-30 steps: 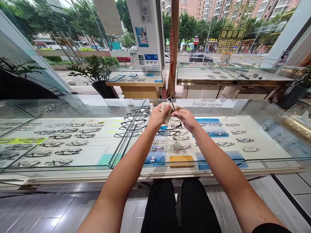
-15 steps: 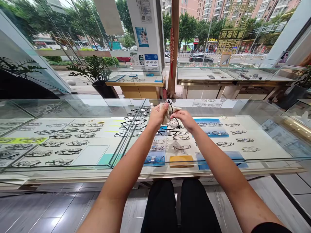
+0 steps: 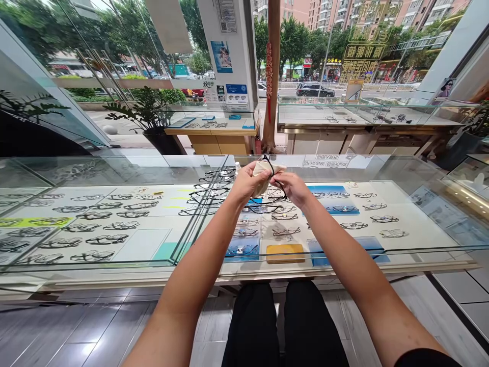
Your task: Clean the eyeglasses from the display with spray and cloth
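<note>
A pale cloth [image 3: 261,189] is bunched in my left hand [image 3: 246,182], whose thumb presses on it above the glass counter. Dark-framed glasses [image 3: 283,189] are held between my two hands, partly wrapped by the cloth. The fingers of my right hand [image 3: 293,187] pinch the glasses near the cloth's right side. Just left of my left hand, several black glasses [image 3: 208,193] lie in a column on the counter top. The lenses of the held pair are mostly hidden.
Inside the glass counter [image 3: 133,275] are rows of glasses, blue trays [image 3: 332,193] and a yellow case [image 3: 284,253]. A small white bottle [image 3: 237,167] stands behind my left hand. Farther off are more display cases [image 3: 214,131] and a potted plant [image 3: 147,114].
My left thumb and fingers have shifted on the cloth, and the cloth has changed its folds. The glasses have turned slightly, with my right hand still at them.
</note>
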Demonstrator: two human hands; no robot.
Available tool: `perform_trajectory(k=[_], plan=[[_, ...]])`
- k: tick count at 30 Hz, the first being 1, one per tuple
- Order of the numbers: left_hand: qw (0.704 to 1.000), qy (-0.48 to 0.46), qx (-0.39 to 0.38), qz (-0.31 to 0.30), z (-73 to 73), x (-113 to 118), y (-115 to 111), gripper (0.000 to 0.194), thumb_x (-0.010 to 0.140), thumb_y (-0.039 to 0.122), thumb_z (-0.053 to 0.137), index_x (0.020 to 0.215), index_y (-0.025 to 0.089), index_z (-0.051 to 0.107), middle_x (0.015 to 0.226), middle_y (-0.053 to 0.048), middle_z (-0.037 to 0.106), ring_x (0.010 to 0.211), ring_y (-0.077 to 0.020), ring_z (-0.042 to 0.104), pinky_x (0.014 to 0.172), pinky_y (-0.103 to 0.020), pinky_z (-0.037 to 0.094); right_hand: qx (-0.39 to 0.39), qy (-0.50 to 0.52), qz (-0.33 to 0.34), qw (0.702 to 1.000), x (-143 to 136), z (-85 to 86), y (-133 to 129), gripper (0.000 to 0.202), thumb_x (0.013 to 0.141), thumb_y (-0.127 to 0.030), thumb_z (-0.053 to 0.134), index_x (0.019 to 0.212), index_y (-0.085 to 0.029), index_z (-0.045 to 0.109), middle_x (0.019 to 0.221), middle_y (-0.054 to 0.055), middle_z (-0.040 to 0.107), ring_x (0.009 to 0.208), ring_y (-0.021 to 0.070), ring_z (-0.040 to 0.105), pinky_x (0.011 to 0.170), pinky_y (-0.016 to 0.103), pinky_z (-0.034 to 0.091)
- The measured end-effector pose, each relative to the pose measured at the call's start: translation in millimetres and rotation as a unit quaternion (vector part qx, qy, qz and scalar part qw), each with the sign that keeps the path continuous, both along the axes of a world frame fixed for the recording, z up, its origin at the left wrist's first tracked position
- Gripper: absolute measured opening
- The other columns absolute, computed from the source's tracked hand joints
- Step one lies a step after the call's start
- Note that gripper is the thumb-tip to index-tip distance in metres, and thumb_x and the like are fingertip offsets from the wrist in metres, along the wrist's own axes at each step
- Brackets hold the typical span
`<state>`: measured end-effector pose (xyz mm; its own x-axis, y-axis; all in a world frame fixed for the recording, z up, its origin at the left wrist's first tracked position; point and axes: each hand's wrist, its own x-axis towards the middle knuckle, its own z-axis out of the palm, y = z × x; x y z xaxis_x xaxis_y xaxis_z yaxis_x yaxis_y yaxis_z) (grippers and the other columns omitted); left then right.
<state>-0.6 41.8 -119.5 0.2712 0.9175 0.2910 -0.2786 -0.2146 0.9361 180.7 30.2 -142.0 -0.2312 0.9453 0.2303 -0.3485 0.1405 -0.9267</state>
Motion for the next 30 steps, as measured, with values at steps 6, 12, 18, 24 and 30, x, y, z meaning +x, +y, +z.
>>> perform_trajectory(k=[6, 12, 18, 24, 30], plan=[[1.000, 0.015, 0.006, 0.011, 2.3, 0.5, -2.5, 0.065, 0.058, 0.051, 0.108, 0.103, 0.016, 0.077, 0.085, -0.005, 0.081, 0.071, -0.0167, 0.071, 0.068, -0.027, 0.054, -0.018, 0.008, 0.009, 1.000, 0.6, 0.7, 0.2, 0.031, 0.062, -0.047, 0.098, 0.071, -0.021, 0.084, 0.087, 0.004, 0.078, 0.096, 0.0197, 0.067, 0.098, 0.036, 0.055], [1.000, 0.009, 0.000, 0.022, 3.7, 3.1, -6.2, 0.065, 0.054, 0.050, 0.110, 0.097, 0.016, 0.075, 0.081, -0.002, 0.078, 0.066, -0.0125, 0.068, 0.064, -0.024, 0.055, -0.027, 0.003, 0.020, 0.999, -0.7, -0.9, 0.4, 0.034, 0.060, -0.048, 0.101, 0.073, -0.022, 0.085, 0.087, 0.006, 0.080, 0.096, 0.0220, 0.068, 0.098, 0.039, 0.055], [1.000, -0.002, -0.004, 0.019, 2.0, 4.9, -4.6, 0.066, 0.054, 0.055, 0.109, 0.090, 0.017, 0.070, 0.074, 0.001, 0.073, 0.058, -0.0100, 0.063, 0.059, -0.023, 0.052, -0.013, -0.038, 0.011, 0.999, -0.9, -1.1, -1.1, 0.035, 0.062, -0.051, 0.100, 0.075, -0.022, 0.085, 0.086, 0.005, 0.079, 0.088, 0.0203, 0.063, 0.096, 0.040, 0.050], [0.999, -0.049, 0.008, 0.016, -1.7, 8.0, -1.9, 0.066, 0.058, 0.062, 0.107, 0.085, 0.017, 0.068, 0.067, 0.004, 0.067, 0.053, -0.0083, 0.059, 0.054, -0.022, 0.047, 0.035, -0.072, 0.014, 0.997, -0.3, 3.0, -4.2, 0.035, 0.067, -0.053, 0.097, 0.077, -0.022, 0.085, 0.090, 0.004, 0.079, 0.096, 0.0214, 0.064, 0.102, 0.040, 0.047], [0.998, -0.062, 0.003, 0.008, -5.7, 9.0, -0.3, 0.066, 0.068, 0.072, 0.100, 0.087, 0.017, 0.070, 0.067, 0.001, 0.071, 0.049, -0.0104, 0.061, 0.052, -0.024, 0.049, 0.052, -0.117, 0.029, 0.991, 1.2, 4.1, -3.3, 0.032, 0.071, -0.052, 0.092, 0.077, -0.021, 0.085, 0.092, 0.005, 0.077, 0.098, 0.0225, 0.063, 0.104, 0.041, 0.045]])
